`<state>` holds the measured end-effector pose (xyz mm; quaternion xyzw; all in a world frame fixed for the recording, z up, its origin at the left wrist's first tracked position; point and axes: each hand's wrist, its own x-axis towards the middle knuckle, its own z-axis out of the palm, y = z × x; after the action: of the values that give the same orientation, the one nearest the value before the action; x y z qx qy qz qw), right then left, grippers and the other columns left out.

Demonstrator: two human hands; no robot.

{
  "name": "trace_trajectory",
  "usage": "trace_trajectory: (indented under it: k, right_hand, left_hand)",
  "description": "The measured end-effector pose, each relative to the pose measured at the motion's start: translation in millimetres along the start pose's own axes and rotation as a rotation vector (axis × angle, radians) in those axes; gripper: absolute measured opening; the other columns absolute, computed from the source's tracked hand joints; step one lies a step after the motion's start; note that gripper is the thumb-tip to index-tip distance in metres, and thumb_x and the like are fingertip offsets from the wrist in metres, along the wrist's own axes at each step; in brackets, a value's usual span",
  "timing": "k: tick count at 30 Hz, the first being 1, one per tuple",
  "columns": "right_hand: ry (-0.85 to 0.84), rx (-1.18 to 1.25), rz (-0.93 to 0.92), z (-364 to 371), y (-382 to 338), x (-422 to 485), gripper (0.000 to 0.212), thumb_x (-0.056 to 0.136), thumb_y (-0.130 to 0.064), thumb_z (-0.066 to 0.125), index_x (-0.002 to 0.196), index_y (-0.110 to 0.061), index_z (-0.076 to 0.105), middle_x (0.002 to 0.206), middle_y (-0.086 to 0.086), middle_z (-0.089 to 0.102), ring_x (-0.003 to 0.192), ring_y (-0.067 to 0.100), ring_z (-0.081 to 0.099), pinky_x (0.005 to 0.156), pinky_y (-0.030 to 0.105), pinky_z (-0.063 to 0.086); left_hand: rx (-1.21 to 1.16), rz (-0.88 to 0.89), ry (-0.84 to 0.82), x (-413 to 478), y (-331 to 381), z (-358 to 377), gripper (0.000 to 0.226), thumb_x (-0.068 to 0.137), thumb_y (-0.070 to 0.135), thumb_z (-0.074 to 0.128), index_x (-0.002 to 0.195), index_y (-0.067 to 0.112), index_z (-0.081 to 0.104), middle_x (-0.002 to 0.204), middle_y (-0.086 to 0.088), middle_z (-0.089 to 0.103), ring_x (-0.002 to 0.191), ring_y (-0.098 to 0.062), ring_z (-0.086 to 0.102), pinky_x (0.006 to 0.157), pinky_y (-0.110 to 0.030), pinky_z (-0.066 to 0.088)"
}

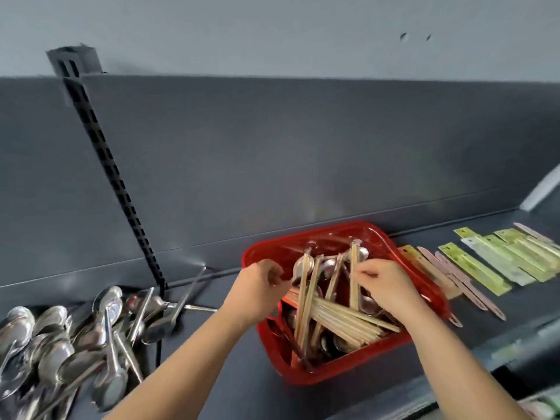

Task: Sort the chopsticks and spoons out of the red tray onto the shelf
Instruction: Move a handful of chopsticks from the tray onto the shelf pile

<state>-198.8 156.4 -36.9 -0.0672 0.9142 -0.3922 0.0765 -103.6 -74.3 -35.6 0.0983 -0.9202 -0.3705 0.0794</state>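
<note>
A red tray (330, 375) sits on the dark shelf (230, 377), filled with wooden chopsticks (342, 318) and metal spoons (328, 265) in a jumble. My left hand (257, 287) is at the tray's left rim, fingers curled and pinching the handle of a spoon (300, 266). Over the tray's right side, my right hand (386, 284) has curled fingers on upright chopsticks (354, 268). On the shelf to the left lies a pile of sorted spoons (75, 344). Wrapped chopsticks (485, 262) lie in rows to the right of the tray.
The shelf's dark back panel (303, 153) rises right behind the tray. A slotted upright rail (112, 177) runs down to the shelf between the spoon pile and the tray. The shelf's front edge (454, 380) is near my forearms.
</note>
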Motion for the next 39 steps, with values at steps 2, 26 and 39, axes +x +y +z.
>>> trace_trajectory:
  k: [2, 26, 39]
  right_hand:
    - [-0.077, -0.060, 0.016, -5.4, 18.8, 13.7, 0.010, 0.087, -0.018, 0.067, 0.091, -0.018, 0.076, 0.090, -0.009, 0.072, 0.085, 0.008, 0.066, 0.077, 0.024, 0.050]
    - [-0.544, -0.090, -0.008, 4.9, 26.9, 61.5, 0.024, 0.085, -0.026, 0.064, 0.096, -0.005, 0.066, 0.064, -0.004, 0.047, 0.047, 0.008, 0.040, 0.044, 0.021, 0.031]
    - [-0.612, -0.121, -0.140, 13.1, 27.1, 61.1, 0.015, 0.076, -0.021, 0.070, 0.088, -0.015, 0.064, 0.078, -0.004, 0.060, 0.069, 0.010, 0.056, 0.063, 0.024, 0.045]
  left_hand:
    - [0.075, -0.058, -0.123, 18.7, 8.2, 28.5, 0.027, 0.079, 0.032, 0.071, 0.095, 0.013, 0.062, 0.085, 0.001, 0.067, 0.080, -0.019, 0.061, 0.071, -0.031, 0.048]
    - [0.125, -0.486, -0.012, 28.0, 17.6, 63.5, 0.026, 0.081, 0.010, 0.059, 0.059, 0.017, 0.047, 0.057, 0.002, 0.051, 0.048, -0.011, 0.047, 0.034, -0.014, 0.028]
    - [0.029, -0.574, 0.009, 35.3, 15.0, 66.4, 0.019, 0.074, 0.018, 0.074, 0.078, 0.006, 0.059, 0.067, -0.004, 0.059, 0.057, -0.017, 0.056, 0.044, -0.023, 0.037]
